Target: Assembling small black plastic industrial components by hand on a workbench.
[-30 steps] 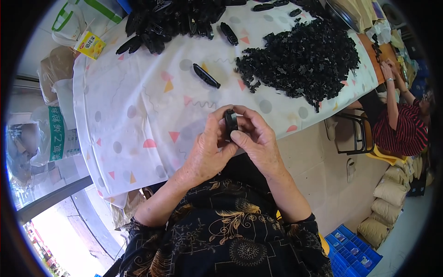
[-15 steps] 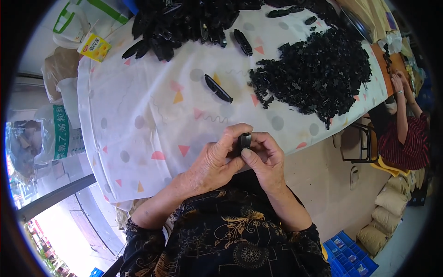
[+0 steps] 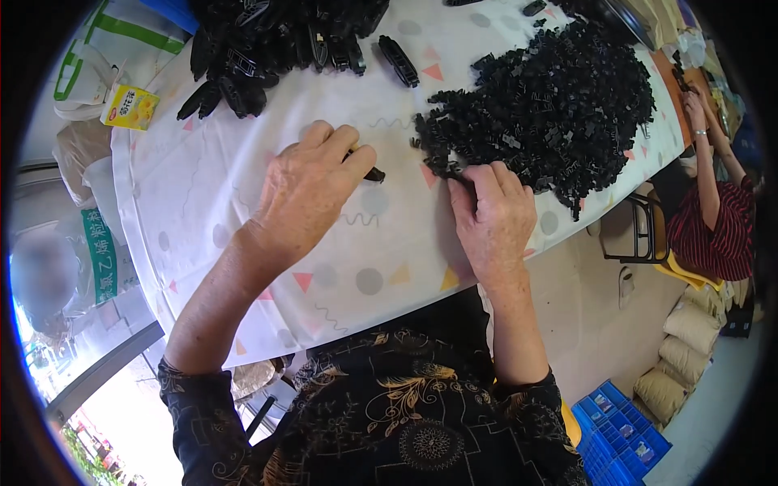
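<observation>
Surface (image 3: 203, 186): left hand (image 3: 312, 186) over long casing (image 3: 374, 175), right hand (image 3: 496, 215) at parts pile (image 3: 559, 113)

Left hand: fingers curled down over long casing, one black end poking out past them; thumb hidden, can't tell if it pinches or just covers; long casing is mid-surface, left of parts pile; right hand: thumb and index finger close together at near-left edge of parts pile; can't tell if a piece is pinched; parts pile = small black pieces, right side of surface; lone casing (image 3: 397, 61), black, lies beyond left hand, between casing heap (image 3: 275, 40) and parts pile; yellow box (image 3: 131, 108) near left edge; surface covered in white with coloured triangles, grey dots; co-worker (image 3: 709, 215) in striped top, far right, arms reaching to wooden surface (image 3: 671, 89); blue crate (image 3: 616, 429) and tan sacks (image 3: 660, 393), lower right.
</observation>
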`<state>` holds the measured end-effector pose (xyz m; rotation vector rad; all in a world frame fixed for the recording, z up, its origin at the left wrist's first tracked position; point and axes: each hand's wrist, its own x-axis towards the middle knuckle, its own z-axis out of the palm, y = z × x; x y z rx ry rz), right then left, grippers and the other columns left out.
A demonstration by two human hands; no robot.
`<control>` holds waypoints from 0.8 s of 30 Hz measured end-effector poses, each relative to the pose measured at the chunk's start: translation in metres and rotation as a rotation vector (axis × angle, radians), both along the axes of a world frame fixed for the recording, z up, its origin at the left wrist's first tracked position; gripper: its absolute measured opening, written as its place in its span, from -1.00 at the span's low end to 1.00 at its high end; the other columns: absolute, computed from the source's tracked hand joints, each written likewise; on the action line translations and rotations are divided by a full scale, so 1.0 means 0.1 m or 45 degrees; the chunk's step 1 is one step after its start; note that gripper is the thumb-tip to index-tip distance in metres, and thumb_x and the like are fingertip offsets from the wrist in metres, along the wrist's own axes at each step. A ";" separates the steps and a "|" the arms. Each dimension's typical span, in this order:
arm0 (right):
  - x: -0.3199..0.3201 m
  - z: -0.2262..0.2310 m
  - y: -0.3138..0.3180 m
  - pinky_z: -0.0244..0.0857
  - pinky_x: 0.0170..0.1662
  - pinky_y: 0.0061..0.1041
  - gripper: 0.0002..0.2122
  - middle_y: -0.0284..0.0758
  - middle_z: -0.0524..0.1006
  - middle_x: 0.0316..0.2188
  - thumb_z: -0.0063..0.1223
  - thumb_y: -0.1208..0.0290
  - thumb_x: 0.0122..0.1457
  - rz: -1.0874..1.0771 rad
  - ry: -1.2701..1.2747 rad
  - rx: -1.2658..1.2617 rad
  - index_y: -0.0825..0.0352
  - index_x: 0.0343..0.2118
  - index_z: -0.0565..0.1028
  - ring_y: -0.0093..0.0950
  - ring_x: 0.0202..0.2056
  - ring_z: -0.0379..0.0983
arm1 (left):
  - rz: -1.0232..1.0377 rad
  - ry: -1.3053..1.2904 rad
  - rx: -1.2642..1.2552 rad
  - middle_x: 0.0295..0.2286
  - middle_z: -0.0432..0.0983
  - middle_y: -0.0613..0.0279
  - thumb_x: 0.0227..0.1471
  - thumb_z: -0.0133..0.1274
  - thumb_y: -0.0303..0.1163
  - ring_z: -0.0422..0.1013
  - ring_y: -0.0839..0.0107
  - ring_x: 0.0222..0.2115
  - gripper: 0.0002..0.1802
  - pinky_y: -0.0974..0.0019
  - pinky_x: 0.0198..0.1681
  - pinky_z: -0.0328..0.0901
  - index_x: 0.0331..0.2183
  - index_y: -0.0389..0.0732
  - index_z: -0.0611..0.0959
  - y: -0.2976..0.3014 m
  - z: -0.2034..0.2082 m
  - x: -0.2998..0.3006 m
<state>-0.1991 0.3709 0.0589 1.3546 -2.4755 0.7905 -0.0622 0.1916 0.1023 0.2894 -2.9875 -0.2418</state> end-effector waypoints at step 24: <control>0.50 0.34 0.50 0.25 -0.34 -0.64 -0.93 -0.39 0.47 -0.43 0.08 0.58 0.12 0.488 -1.675 -0.599 0.34 -0.33 0.45 -0.60 -0.43 0.37 | 0.617 0.440 2.621 -0.50 0.41 0.36 0.11 0.08 -0.21 0.29 0.68 -0.59 -0.77 0.59 -0.65 0.18 -0.32 -0.16 0.48 0.98 -0.14 0.41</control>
